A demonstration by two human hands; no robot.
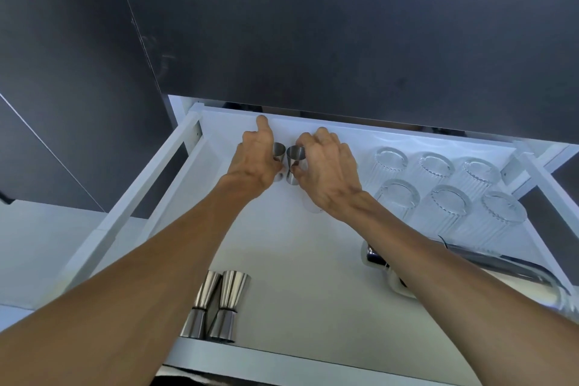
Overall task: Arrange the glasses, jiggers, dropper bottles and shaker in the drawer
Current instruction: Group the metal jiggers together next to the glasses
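Jiggers (pixel 294 166) gripped upright, both hands; no visible writing.

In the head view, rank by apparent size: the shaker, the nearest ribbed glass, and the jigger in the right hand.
1. shaker, lying on its side, partly hidden by the forearm.
2. nearest ribbed glass.
3. jigger held by the right hand.
The shaker lies nearer the camera, which inflates its look.
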